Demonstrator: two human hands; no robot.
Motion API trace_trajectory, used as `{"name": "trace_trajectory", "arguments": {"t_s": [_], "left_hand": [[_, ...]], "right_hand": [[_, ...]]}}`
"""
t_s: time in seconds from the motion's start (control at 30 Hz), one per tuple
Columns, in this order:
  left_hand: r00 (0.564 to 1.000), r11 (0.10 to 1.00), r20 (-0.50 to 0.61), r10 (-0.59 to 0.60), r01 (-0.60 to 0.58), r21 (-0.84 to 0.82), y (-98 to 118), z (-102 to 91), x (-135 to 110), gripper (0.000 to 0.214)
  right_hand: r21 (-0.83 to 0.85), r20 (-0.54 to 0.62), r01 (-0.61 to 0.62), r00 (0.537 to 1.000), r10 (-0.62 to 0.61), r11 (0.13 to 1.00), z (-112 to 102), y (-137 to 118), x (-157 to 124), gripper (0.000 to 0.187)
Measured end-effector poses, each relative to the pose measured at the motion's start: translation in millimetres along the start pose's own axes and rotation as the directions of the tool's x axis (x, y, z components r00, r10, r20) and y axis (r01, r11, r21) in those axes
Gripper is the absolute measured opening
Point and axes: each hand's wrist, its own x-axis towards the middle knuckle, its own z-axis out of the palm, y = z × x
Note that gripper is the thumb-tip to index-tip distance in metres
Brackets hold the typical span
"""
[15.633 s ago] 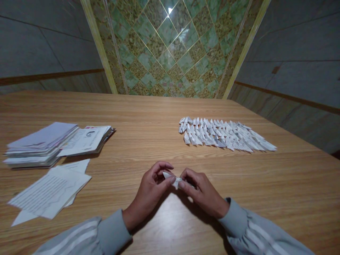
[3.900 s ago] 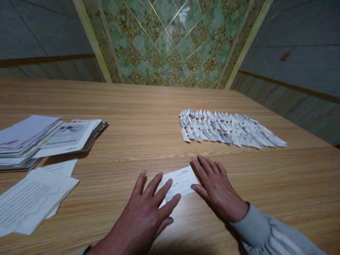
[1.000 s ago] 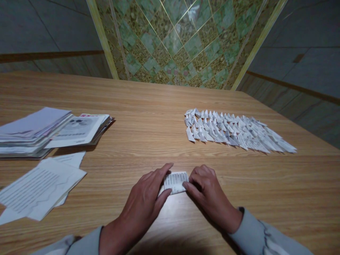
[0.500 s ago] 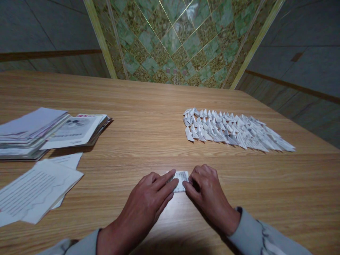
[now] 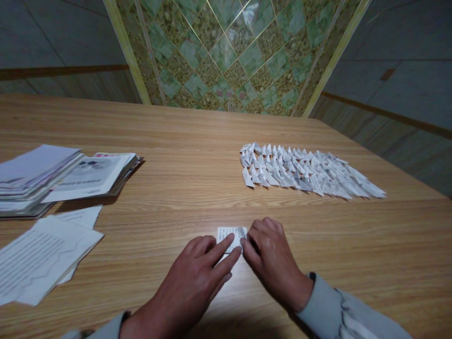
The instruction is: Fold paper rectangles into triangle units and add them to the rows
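A small folded piece of printed paper (image 5: pixel 223 232) lies flat on the wooden table in front of me. My left hand (image 5: pixel 196 270) rests over its lower part, with the index and middle fingers stretched out and pressing on it. At the paper's right edge, my right hand (image 5: pixel 271 259) is curled, thumb and bent fingers closed on that edge. Its fingertips are partly hidden behind the knuckles. The left fingertips nearly meet the right thumb.
Rows of pointed folded paper pieces (image 5: pixel 282 169) stand at the back right of the table (image 5: pixel 176 155). On the left are a thick stack of papers (image 5: pixel 35 162), a printed sheet (image 5: pixel 92 176) and loose lined sheets (image 5: pixel 49 254). A tiled wall (image 5: pixel 226 56) rises beyond.
My left fingers have slid right and down across the paper, uncovering its upper left part. The right hand stays at the right edge. The whole view has shifted slightly.
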Motion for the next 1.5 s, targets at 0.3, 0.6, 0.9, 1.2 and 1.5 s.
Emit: {"name": "trace_trajectory", "arguments": {"t_s": [0.3,0.6,0.9,1.2,1.5], "left_hand": [[0.998,1.000,0.057,-0.026,0.026,0.004,1,0.8,-1,0.056],[0.996,0.999,0.079,-0.043,0.042,0.009,-1,-0.7,-1,0.053],[0.993,0.997,0.094,-0.067,0.070,-0.032,-3,-2.9,-3,0.053],[0.988,0.998,0.142,-0.055,0.054,0.010,-7,-8.7,-6,0.056],[0.978,0.994,0.201,-0.058,0.037,0.103,-20,-13.5,-26,0.055]], "right_hand": [[-0.093,-0.001,-0.007,1.000,0.007,0.996,2,-2,1,0.018],[-0.131,-0.036,-0.013,0.999,0.008,0.991,4,0,-3,0.028],[-0.049,-0.017,0.139,0.990,-0.140,0.989,-10,0,-6,0.006],[-0.088,0.089,0.078,0.994,-0.070,0.993,-7,1,-7,0.015],[-0.097,0.127,0.079,0.990,-0.066,0.992,-17,3,-5,0.018]]}}
